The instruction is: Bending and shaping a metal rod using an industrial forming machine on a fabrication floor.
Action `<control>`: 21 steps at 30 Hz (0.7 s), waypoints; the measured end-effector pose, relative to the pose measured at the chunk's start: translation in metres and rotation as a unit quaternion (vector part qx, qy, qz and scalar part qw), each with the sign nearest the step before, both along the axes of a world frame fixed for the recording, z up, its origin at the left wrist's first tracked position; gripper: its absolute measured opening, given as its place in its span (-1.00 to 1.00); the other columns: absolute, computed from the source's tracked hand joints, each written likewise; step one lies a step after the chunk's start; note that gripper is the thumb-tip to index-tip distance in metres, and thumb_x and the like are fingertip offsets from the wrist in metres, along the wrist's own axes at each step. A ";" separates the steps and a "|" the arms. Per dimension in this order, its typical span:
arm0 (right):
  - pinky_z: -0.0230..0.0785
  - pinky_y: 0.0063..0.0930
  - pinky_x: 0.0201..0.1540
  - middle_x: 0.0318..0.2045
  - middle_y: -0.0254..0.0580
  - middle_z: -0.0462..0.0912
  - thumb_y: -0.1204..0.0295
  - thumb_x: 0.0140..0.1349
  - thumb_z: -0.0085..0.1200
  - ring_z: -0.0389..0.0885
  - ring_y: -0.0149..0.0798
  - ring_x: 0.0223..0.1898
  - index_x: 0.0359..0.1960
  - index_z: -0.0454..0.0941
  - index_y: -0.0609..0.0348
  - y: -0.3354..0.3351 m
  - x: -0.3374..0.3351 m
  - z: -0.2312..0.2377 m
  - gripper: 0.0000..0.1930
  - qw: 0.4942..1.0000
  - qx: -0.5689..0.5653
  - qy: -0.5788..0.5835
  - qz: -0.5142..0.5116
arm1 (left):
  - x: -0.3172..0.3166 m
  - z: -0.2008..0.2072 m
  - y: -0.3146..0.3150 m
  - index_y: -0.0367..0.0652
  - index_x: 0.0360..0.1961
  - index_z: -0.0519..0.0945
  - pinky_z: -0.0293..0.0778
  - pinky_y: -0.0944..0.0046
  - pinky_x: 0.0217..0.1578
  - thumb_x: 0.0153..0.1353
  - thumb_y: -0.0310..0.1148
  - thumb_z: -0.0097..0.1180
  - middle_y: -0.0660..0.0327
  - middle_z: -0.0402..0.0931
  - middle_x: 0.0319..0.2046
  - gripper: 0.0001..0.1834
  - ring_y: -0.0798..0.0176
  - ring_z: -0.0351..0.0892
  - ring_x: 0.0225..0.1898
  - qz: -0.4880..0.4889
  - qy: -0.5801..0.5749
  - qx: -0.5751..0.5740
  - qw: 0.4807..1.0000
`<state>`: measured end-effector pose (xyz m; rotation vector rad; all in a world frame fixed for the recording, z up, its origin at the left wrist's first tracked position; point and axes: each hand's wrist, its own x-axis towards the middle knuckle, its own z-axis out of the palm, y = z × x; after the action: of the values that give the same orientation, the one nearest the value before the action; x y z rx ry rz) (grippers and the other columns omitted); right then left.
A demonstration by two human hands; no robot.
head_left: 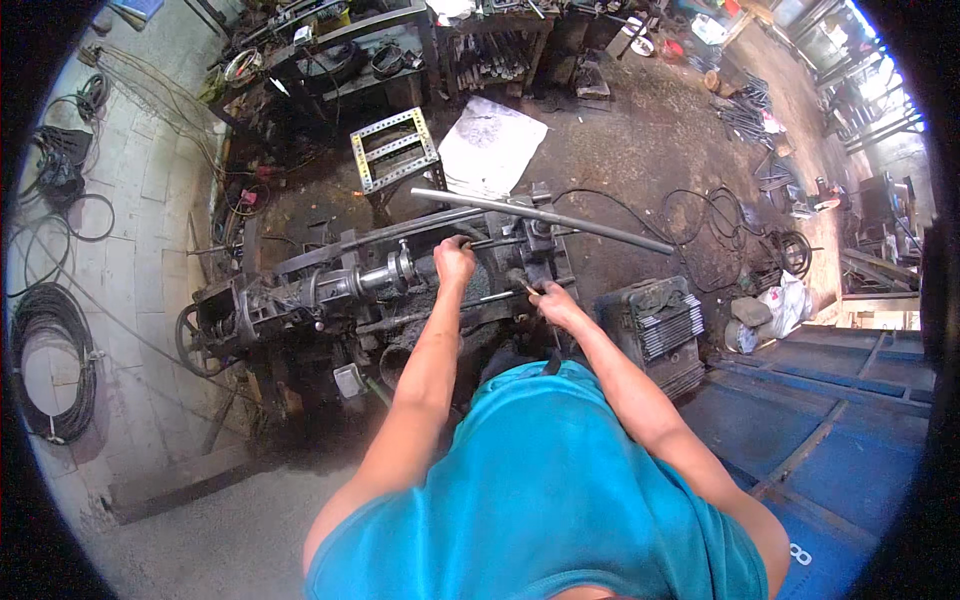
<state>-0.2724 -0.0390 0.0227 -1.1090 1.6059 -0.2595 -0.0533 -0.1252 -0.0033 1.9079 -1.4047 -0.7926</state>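
A greasy metal lathe-like machine [385, 275] lies across the space before me, its chuck and shaft to the left. My left hand [455, 262] is closed at the inner end of a thin metal rod [495, 241] over the machine's bed; whether it grips that rod or a dark piece there, I cannot make out. My right hand [556, 304] is closed at the right end, fingers pinched at a short, thin, light-tipped piece [528, 288] beside the dark end block [538, 262]. Above both hands, a long grey metal pipe [590, 230] rests slantwise across the block.
Beyond the machine stand a perforated metal frame stool [395, 150] and a white sheet [490, 150] on the floor. Stacked ribbed metal parts [655, 325] sit close on my right. A black cable [690, 215] loops over the floor; blue metal panels [800, 400] lie at right.
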 end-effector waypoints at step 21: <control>0.40 -0.24 -0.13 -0.26 0.06 0.63 0.30 0.16 0.09 0.60 -0.06 -0.21 0.03 0.47 0.23 -0.006 0.006 0.003 -0.58 1.000 0.006 -0.010 0.000 | -0.011 0.008 0.009 -0.15 -0.30 0.69 0.47 -0.05 -0.10 -0.02 -0.44 0.08 -0.13 0.60 -0.36 -0.76 -0.20 0.59 -0.22 -0.051 -0.038 -0.007 0.998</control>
<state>-0.2664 -0.0449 0.0258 -1.0950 1.5867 -0.2600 -0.0643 -0.1161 0.0043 1.8852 -1.5617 -0.7617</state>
